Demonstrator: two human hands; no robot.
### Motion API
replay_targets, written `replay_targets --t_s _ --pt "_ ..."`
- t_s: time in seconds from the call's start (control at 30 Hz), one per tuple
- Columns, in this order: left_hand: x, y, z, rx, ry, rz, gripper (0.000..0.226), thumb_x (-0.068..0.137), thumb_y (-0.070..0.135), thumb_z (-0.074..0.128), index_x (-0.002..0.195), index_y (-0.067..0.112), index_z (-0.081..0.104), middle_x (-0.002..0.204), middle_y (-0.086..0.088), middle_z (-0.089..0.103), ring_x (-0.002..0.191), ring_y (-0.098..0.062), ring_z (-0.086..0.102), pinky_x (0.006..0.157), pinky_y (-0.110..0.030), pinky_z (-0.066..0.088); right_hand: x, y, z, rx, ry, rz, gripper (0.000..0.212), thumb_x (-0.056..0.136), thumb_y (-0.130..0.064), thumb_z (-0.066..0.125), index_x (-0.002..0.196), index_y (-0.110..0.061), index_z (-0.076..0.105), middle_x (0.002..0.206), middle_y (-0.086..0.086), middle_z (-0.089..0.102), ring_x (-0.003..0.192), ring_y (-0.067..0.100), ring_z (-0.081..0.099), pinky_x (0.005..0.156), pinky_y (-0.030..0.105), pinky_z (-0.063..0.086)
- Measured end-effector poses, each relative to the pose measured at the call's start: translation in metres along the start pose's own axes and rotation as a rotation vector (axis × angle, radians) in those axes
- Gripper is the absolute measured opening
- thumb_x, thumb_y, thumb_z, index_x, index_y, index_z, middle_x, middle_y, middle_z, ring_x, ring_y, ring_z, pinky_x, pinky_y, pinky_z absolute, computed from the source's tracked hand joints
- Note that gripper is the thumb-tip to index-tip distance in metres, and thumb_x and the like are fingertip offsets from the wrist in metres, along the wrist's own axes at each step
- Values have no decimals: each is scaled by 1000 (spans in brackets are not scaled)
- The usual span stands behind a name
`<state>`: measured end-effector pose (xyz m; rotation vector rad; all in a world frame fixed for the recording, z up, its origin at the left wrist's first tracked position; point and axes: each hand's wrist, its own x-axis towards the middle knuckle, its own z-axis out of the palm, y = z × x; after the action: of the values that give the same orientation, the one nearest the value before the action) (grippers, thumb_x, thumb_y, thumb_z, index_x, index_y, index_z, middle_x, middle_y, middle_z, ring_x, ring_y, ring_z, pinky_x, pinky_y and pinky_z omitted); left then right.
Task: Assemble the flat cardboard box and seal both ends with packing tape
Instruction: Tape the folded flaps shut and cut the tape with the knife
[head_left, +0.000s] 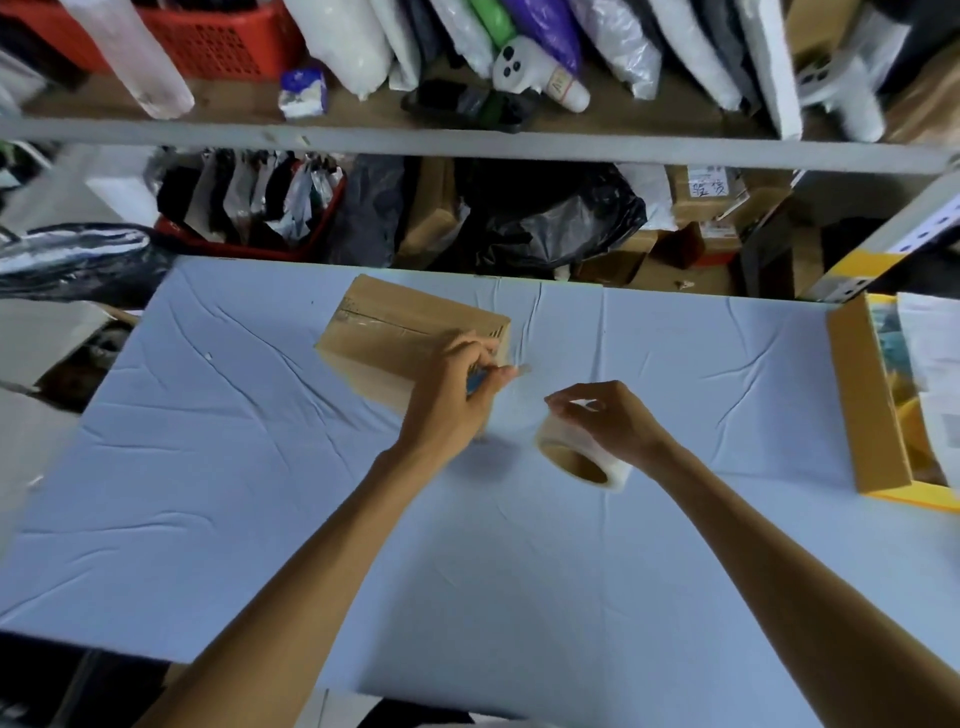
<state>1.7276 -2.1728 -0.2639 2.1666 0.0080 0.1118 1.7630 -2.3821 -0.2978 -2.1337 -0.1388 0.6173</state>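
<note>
An assembled brown cardboard box (395, 332) lies on the table, with clear tape running along its top seam. My left hand (452, 389) is at the box's near right corner, fingers curled round a small blue object, likely a cutter (475, 382). My right hand (608, 421) grips a roll of clear packing tape (576, 457) just above the table, to the right of the box. A stretch of clear tape seems to span between the roll and the box, but it is faint.
The table wears a wrinkled light blue cloth (260, 467). An open cardboard box with yellow trim (872, 415) stands at the right edge. Shelves (467, 140) with bags, red baskets and cartons rise behind the table.
</note>
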Motion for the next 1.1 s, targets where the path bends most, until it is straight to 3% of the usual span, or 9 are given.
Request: replay_targets --t_s 0.2,0.33,0.43,0.57,0.67,0.73,0.83,1.03,1.1 --pt "9 -8 5 163 22 26 20 86 17 68 74 3 60 117 1 65 116 2 45 81 -1 34 -3 16 -15 -4 -155 -33 34 90 -26 61 124 -29 63 119 -7 63 110 13 57 95 28 43" --pt "8 -9 10 168 9 44 16 84 16 70 78 1 67 116 -1 68 121 -3 47 93 -23 44 11 28 -17 -112 -141 193 45 72 -51 74 113 -32 68 111 -3 65 104 18 61 86 30 45" --pt "3 -2 17 158 -7 37 13 84 14 70 86 1 70 118 -5 67 128 -15 49 99 -28 43 18 34 -17 -203 -93 293 52 63 -59 77 103 -27 70 106 -2 62 103 21 59 88 34 46" --pt "4 0 11 203 35 6 15 84 15 69 77 3 64 120 -3 66 130 -14 47 96 -23 40 12 23 -21 -179 -112 93 31 74 -50 72 100 -33 71 109 -4 64 105 18 57 95 37 45" --pt "6 6 9 223 40 1 16 84 14 69 76 3 60 120 -4 65 128 -10 46 86 -5 34 5 18 -25 -123 -149 -35 11 85 -37 66 92 -31 72 101 -10 69 98 13 60 84 24 44" --pt "8 12 13 220 53 -8 17 83 12 68 74 5 56 116 -5 65 126 -11 47 79 3 31 1 18 -26 -40 -132 -34 15 90 -34 60 91 -28 74 94 -13 69 88 8 61 74 15 41" --pt "10 17 14 213 88 -20 23 83 12 68 69 1 54 107 -6 67 121 -14 52 76 -7 33 -1 15 -23 41 -129 24 29 93 -42 53 88 -26 76 91 -11 71 79 5 61 69 17 42" --pt "4 18 14 374 217 7 26 82 19 69 65 11 51 85 -2 66 97 -20 62 70 -35 50 2 16 -11 6 -69 15 28 91 -43 53 82 -32 77 96 -9 73 89 11 63 80 25 47" --pt "2 17 15 383 210 24 25 81 17 70 65 8 53 91 -2 63 93 -18 59 72 -27 47 1 16 -11 13 -66 17 28 91 -43 53 82 -32 77 95 -7 73 89 12 63 79 26 48"
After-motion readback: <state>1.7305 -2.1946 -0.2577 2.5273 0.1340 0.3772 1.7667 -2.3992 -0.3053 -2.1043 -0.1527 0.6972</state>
